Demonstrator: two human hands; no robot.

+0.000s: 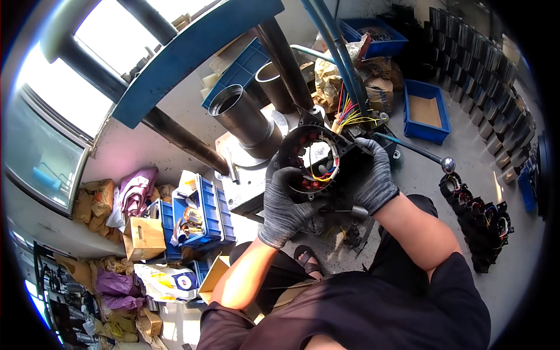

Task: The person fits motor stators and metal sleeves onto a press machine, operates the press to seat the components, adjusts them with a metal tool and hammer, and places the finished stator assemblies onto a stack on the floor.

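A black motor housing [282, 156] with copper windings inside its ring is held up between my two gloved hands. Red and yellow leads curl along the inside of the ring, and daylight shows through its opening. My left hand [284, 211] grips the lower left of the rim, with the thumb laid on its edge. On the right, my right hand [376, 178] is closed on the housing's side near a dark bracket; some of its fingers are hidden. Just beyond the housing, yellow, red and blue wires [357, 119] fan out. A dark metal cylinder [248, 129] stands upright on the press bed.
The press's blue crossbeam [192, 55] and dark columns rise ahead. A lever with a ball knob [447, 165] juts out right. Several motor parts [475, 216] lie on the floor beyond it. Blue crates [214, 210] stand left; a blue tray [427, 131] sits far right.
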